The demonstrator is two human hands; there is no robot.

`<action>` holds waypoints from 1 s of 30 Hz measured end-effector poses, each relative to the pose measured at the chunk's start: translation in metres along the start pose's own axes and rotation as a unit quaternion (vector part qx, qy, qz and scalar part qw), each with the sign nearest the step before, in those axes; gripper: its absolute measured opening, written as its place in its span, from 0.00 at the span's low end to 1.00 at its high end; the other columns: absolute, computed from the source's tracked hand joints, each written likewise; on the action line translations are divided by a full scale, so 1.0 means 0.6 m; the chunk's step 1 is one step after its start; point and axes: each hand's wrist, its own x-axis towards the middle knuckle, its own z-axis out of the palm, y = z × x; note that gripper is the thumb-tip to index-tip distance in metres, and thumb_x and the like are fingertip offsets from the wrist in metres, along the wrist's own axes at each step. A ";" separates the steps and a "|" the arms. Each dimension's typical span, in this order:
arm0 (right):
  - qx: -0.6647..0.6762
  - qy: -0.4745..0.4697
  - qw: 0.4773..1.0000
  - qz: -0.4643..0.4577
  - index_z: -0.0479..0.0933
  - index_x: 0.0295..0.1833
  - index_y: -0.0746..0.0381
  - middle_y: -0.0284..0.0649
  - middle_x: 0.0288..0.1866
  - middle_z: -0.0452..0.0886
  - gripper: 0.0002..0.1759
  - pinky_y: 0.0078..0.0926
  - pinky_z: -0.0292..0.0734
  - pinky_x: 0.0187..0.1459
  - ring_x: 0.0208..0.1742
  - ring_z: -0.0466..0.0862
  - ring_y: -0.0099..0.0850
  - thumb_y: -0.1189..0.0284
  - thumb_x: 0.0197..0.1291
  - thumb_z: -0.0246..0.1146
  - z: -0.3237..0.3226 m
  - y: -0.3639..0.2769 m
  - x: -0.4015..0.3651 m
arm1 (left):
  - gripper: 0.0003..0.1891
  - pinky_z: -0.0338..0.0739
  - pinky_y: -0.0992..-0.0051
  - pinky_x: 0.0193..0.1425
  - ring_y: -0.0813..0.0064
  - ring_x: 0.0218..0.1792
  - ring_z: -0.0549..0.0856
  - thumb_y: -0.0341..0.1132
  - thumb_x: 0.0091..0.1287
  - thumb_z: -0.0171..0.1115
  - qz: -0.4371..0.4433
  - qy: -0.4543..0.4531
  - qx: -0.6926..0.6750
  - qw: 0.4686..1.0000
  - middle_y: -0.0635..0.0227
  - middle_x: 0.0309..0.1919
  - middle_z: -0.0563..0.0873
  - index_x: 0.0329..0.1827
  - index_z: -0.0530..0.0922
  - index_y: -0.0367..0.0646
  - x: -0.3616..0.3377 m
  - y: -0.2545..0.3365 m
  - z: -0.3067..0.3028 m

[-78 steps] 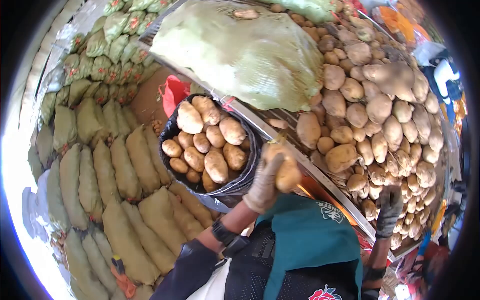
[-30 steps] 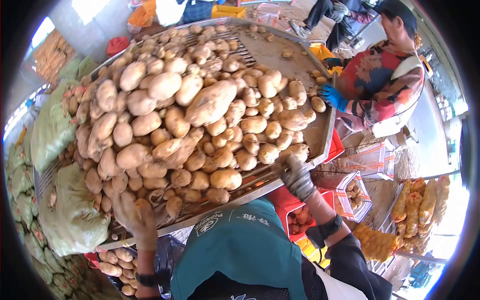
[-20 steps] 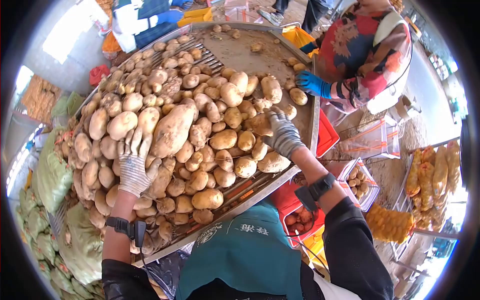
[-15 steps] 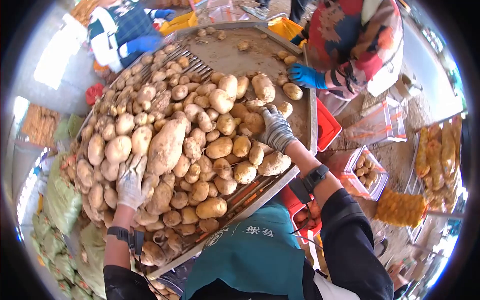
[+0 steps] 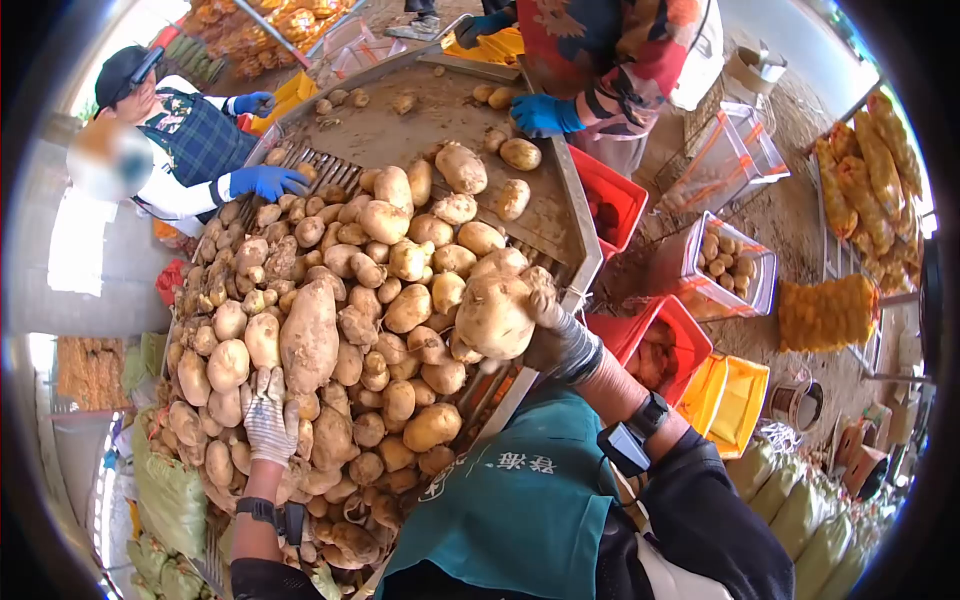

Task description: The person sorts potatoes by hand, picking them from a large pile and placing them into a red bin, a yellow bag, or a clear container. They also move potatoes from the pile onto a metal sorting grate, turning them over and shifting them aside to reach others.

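A large heap of potatoes (image 5: pixel 350 335) covers the left and near part of a metal-edged table (image 5: pixel 580 215). My right hand (image 5: pixel 562 335), in a dirty striped glove, is closed around a big round potato (image 5: pixel 495 316) at the table's right edge. On the left side of the heap, my left hand (image 5: pixel 270 420) lies on the potatoes in a whitish glove, fingers spread, just below a long potato (image 5: pixel 310 335).
Co-workers' blue-gloved hands (image 5: pixel 268 182) (image 5: pixel 545 116) are at the far left and far right. Right of the table stand red crates (image 5: pixel 655 345), a clear box of potatoes (image 5: pixel 720 262), yellow crates (image 5: pixel 725 400) and filled net bags (image 5: pixel 828 312).
My right hand has taken hold of a big potato and drawn it nearer. The view has turned right. The left co-worker's hand has reached the heap's edge.
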 end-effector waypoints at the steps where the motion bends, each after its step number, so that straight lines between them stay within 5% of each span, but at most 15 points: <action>1: 0.062 -0.015 0.998 0.028 0.62 0.72 0.59 0.51 0.63 0.76 0.52 0.51 0.83 0.51 0.61 0.80 0.46 0.39 0.50 0.70 0.008 0.007 -0.010 | 0.32 0.45 0.52 0.79 0.43 0.71 0.62 0.49 0.72 0.47 -0.003 0.000 -0.001 1.000 0.47 0.72 0.66 0.72 0.66 0.35 0.001 0.001 -0.004; 3: 0.057 -0.039 0.997 0.023 0.62 0.72 0.59 0.51 0.62 0.77 0.53 0.50 0.84 0.51 0.59 0.81 0.48 0.34 0.50 0.66 -0.001 0.026 -0.026 | 0.31 0.46 0.52 0.79 0.44 0.72 0.62 0.47 0.71 0.48 0.011 0.005 0.008 1.000 0.48 0.72 0.66 0.73 0.65 0.35 0.003 0.004 -0.007; 7: 0.212 0.087 0.973 -0.042 0.64 0.72 0.57 0.45 0.65 0.77 0.48 0.49 0.78 0.61 0.62 0.80 0.44 0.32 0.58 0.55 -0.004 0.075 -0.053 | 0.31 0.48 0.54 0.79 0.45 0.73 0.61 0.45 0.71 0.49 0.024 0.026 0.004 0.999 0.50 0.73 0.65 0.74 0.64 0.36 0.005 0.009 -0.011; 9: 0.297 -0.117 0.948 0.008 0.66 0.70 0.60 0.47 0.63 0.78 0.47 0.49 0.79 0.59 0.61 0.80 0.46 0.32 0.59 0.53 -0.002 0.078 -0.059 | 0.31 0.48 0.54 0.79 0.45 0.73 0.61 0.44 0.71 0.49 0.028 0.032 0.003 0.999 0.50 0.74 0.64 0.74 0.63 0.37 0.002 0.009 -0.007; 11: 0.278 -0.235 0.931 0.022 0.67 0.67 0.67 0.63 0.58 0.76 0.52 0.51 0.88 0.38 0.45 0.85 0.56 0.29 0.59 0.50 0.026 0.074 -0.065 | 0.31 0.48 0.54 0.79 0.48 0.73 0.61 0.43 0.71 0.48 0.018 0.043 0.033 0.998 0.51 0.75 0.63 0.75 0.63 0.37 0.004 0.011 -0.006; 13: 0.442 -0.082 0.893 0.001 0.64 0.69 0.70 0.73 0.55 0.74 0.56 0.51 0.87 0.29 0.39 0.85 0.63 0.27 0.57 0.47 0.039 0.087 -0.085 | 0.31 0.48 0.54 0.79 0.49 0.74 0.61 0.43 0.72 0.47 0.014 0.043 0.024 0.999 0.51 0.75 0.63 0.75 0.62 0.37 0.005 0.015 -0.009; 14: 0.443 -0.083 0.893 -0.006 0.64 0.69 0.70 0.73 0.55 0.74 0.56 0.51 0.87 0.29 0.39 0.85 0.63 0.27 0.57 0.47 0.033 0.093 -0.089 | 0.30 0.48 0.54 0.79 0.50 0.74 0.62 0.43 0.73 0.47 0.003 0.041 0.015 0.999 0.50 0.75 0.63 0.75 0.62 0.37 0.005 0.016 -0.010; 16: 0.340 -0.243 0.906 0.059 0.60 0.70 0.72 0.79 0.55 0.71 0.59 0.54 0.87 0.30 0.40 0.84 0.67 0.26 0.57 0.44 0.012 0.105 -0.095 | 0.30 0.48 0.55 0.79 0.50 0.74 0.61 0.43 0.73 0.46 0.020 0.041 0.011 0.999 0.50 0.75 0.63 0.75 0.62 0.37 0.005 0.007 -0.006; 20: 0.368 -0.217 0.901 0.069 0.58 0.71 0.74 0.80 0.55 0.71 0.61 0.56 0.87 0.31 0.40 0.83 0.70 0.25 0.57 0.42 0.011 0.107 -0.133 | 0.30 0.48 0.56 0.79 0.52 0.76 0.60 0.44 0.75 0.45 0.034 0.049 0.028 0.998 0.47 0.74 0.62 0.75 0.61 0.35 0.003 0.017 -0.015; 23: 0.240 0.104 0.959 -0.112 0.65 0.69 0.66 0.63 0.62 0.74 0.49 0.58 0.85 0.42 0.52 0.83 0.58 0.36 0.58 0.60 -0.028 0.098 -0.204 | 0.29 0.46 0.56 0.80 0.53 0.76 0.58 0.42 0.76 0.43 0.045 0.052 0.058 0.996 0.46 0.75 0.61 0.76 0.59 0.35 0.006 -0.021 0.024; 24: 0.201 0.039 0.973 -0.105 0.68 0.67 0.63 0.54 0.63 0.76 0.46 0.59 0.84 0.44 0.55 0.82 0.55 0.38 0.55 0.64 -0.046 0.081 -0.237 | 0.29 0.45 0.56 0.80 0.53 0.77 0.58 0.42 0.76 0.43 0.048 0.056 0.052 0.996 0.46 0.75 0.60 0.76 0.59 0.35 0.006 -0.018 0.023; 25: 0.133 0.150 0.968 -0.154 0.70 0.66 0.62 0.55 0.61 0.78 0.45 0.59 0.84 0.44 0.58 0.80 0.54 0.37 0.55 0.63 -0.081 0.082 -0.283 | 0.29 0.45 0.57 0.80 0.53 0.77 0.57 0.42 0.76 0.42 0.048 0.061 0.047 0.996 0.46 0.76 0.59 0.76 0.58 0.35 0.007 -0.019 0.022; 28: 0.149 0.381 0.883 -0.230 0.73 0.61 0.54 0.42 0.58 0.81 0.38 0.48 0.83 0.47 0.56 0.82 0.42 0.35 0.58 0.58 -0.167 0.054 -0.445 | 0.29 0.45 0.56 0.80 0.47 0.76 0.57 0.42 0.76 0.42 0.048 0.048 0.070 0.995 0.47 0.77 0.57 0.76 0.58 0.36 0.005 -0.079 0.076; 30: 0.068 0.475 0.801 -0.358 0.76 0.54 0.49 0.34 0.48 0.81 0.34 0.39 0.81 0.44 0.43 0.82 0.36 0.33 0.56 0.58 -0.218 0.040 -0.558 | 0.29 0.46 0.56 0.80 0.46 0.75 0.58 0.42 0.76 0.43 0.032 0.040 0.052 0.997 0.46 0.76 0.58 0.76 0.59 0.36 0.008 -0.041 0.047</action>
